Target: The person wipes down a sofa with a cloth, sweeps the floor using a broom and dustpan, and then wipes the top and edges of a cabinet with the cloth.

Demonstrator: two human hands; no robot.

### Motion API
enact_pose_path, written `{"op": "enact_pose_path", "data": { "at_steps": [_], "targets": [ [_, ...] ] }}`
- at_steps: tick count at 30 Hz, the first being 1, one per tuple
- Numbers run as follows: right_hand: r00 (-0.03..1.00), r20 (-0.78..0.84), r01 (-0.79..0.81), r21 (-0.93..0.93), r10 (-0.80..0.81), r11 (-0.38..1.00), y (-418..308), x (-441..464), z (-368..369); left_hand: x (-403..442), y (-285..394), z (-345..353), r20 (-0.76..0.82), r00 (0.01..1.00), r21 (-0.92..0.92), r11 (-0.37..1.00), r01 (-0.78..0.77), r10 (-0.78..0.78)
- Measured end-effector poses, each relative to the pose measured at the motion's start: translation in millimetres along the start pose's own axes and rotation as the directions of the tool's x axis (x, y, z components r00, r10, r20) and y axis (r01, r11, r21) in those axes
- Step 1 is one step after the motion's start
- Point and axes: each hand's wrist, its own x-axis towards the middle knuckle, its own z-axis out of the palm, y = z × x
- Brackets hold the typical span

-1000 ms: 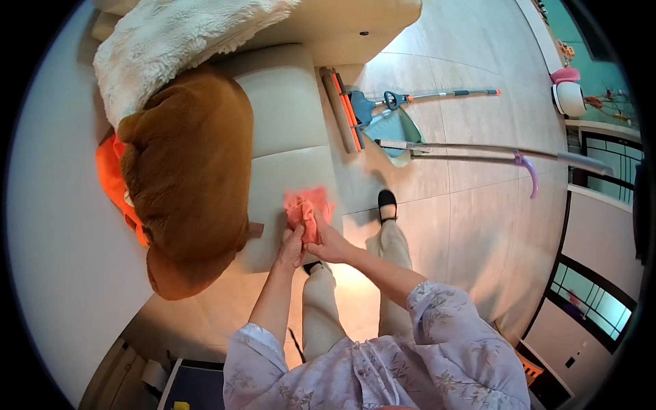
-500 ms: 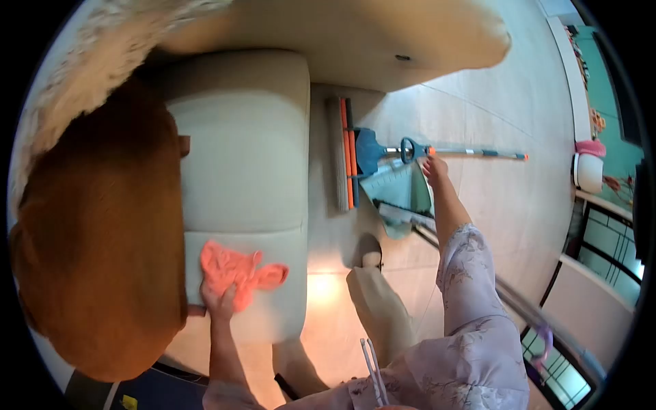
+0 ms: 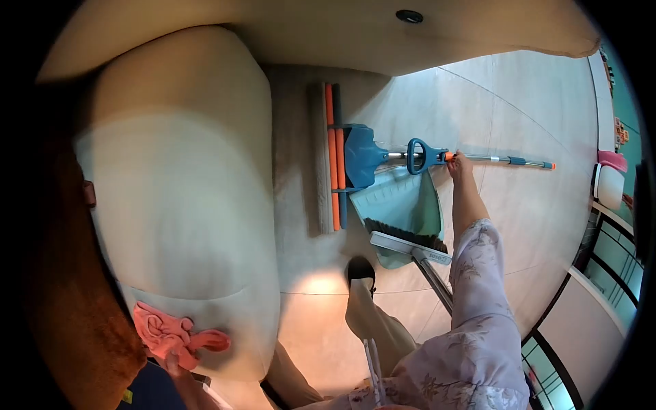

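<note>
My left hand (image 3: pixel 175 365) grips the edge of a crumpled coral-pink cloth (image 3: pixel 171 331), which lies on the front end of the pale sofa seat (image 3: pixel 184 205). Some of its fingers are hidden by the cloth. My right hand (image 3: pixel 461 166) is closed round the pole of a squeeze mop, just past the blue lever handle (image 3: pixel 418 157) and its orange collar. The mop's blue head (image 3: pixel 361 156), with orange rollers and a grey sponge strip (image 3: pixel 318 160), is at the pole's left end. Beside the mop sits a light-green dustpan (image 3: pixel 403 198) with a dark-bristled broom (image 3: pixel 410 247) across it.
A beige sofa arm (image 3: pixel 328 41) runs along the top. Brown upholstery (image 3: pixel 75 294) borders the seat at left. The tiled floor (image 3: pixel 519 225) holds my shoe (image 3: pixel 360 270) near the dustpan. At far right stand a white bin (image 3: pixel 607 183) and dark-framed glass panels (image 3: pixel 618 242).
The view has shifted, so the sofa seat and cloth appear lower and further left. My left hand stays on the cloth, and my right hand still holds the mop pole.
</note>
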Motion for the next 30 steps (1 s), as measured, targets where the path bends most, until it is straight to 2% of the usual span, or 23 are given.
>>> {"op": "enact_pose_path", "data": {
  "at_steps": [2,3,5,6,8,10,11,12,13,14,16,17,18,19,21,22,24,25,26,27,29,30],
  "targets": [
    [0.995,0.035,-0.081,-0.201,0.09,0.976,-9,-5,3,2,3,0,0.021,1.0,-0.006,1.0,0.011,-0.011],
    [0.994,0.039,-0.088,-0.203,0.098,0.975,-14,-2,6,2,4,1,0.028,0.999,-0.01,1.0,0.018,-0.018],
    [0.981,0.048,-0.192,0.092,0.188,0.977,-22,2,4,0,7,3,0.052,0.999,-0.007,1.0,0.016,-0.016],
    [0.98,0.048,-0.196,0.089,0.192,0.977,-29,-14,9,1,6,4,0.073,0.997,-0.015,1.0,0.017,-0.016],
    [0.998,0.013,-0.06,0.206,0.059,0.977,-55,-55,12,7,4,4,0.144,0.989,-0.058,0.997,0.051,-0.042],
    [1.0,0.007,0.0,0.24,-0.001,0.971,-68,-74,7,13,11,24,0.198,0.926,-0.136,0.927,0.35,-0.321],
    [0.992,0.116,0.008,0.269,-0.04,0.963,-77,-80,3,16,9,34,0.204,0.929,-0.148,0.928,0.342,-0.31],
    [0.971,0.223,0.014,0.295,-0.083,0.955,-87,-90,0,18,-1,45,0.16,0.974,-0.105,0.978,0.179,-0.161],
    [0.989,0.143,-0.007,0.303,-0.038,0.953,-98,-120,7,23,-13,58,0.122,0.993,-0.053,0.999,0.013,-0.006],
    [0.987,0.15,0.002,0.307,-0.05,0.952,-105,-146,8,26,-16,68,0.091,0.984,0.008,0.988,-0.153,0.151],
    [0.972,0.21,0.035,0.319,-0.106,0.947,-122,-187,4,32,-12,88,0.155,0.927,0.154,0.918,-0.365,0.342],
    [0.938,0.297,0.09,0.292,-0.179,0.952,-126,-204,-3,34,-6,95,0.244,0.896,0.234,0.874,-0.426,0.371],
    [0.934,0.302,0.097,0.299,-0.191,0.949,-130,-221,-5,36,-4,106,0.256,0.88,0.198,0.87,-0.452,0.399],
    [0.879,0.427,0.103,0.261,-0.211,0.96,-134,-239,-7,38,-5,118,0.27,0.863,0.159,0.864,-0.478,0.428],
    [0.744,0.635,0.115,0.186,-0.209,0.976,-144,-284,-11,32,-5,132,0.194,0.894,0.139,0.891,-0.432,0.404],
    [0.74,0.635,0.124,0.191,-0.219,0.974,-146,-309,-8,27,1,141,0.187,0.909,0.171,0.899,-0.403,0.372],
    [0.634,0.746,0.254,0.05,-0.206,0.966,-151,-365,8,28,12,150,0.195,0.909,0.096,0.916,-0.39,0.367],
    [0.655,0.727,0.328,-0.028,-0.206,0.944,-152,-393,20,33,8,150,0.207,0.895,-0.014,0.915,-0.402,0.396],
    [0.677,0.706,0.396,-0.108,-0.21,0.912,-147,-417,35,38,9,146,0.209,0.893,-0.019,0.915,-0.404,0.398],
    [0.635,0.728,0.443,-0.068,-0.259,0.894,-149,-444,44,33,20,140,0.252,0.908,0.065,0.93,-0.362,0.335],
    [0.661,0.68,0.525,-0.114,-0.319,0.843,-127,-472,73,44,16,136,0.29,0.919,0.144,0.938,-0.317,0.266],
    [0.668,0.651,0.566,-0.132,-0.359,0.814,-121,-483,82,43,17,139,0.286,0.914,0.122,0.935,-0.333,0.288]
  ]
}}
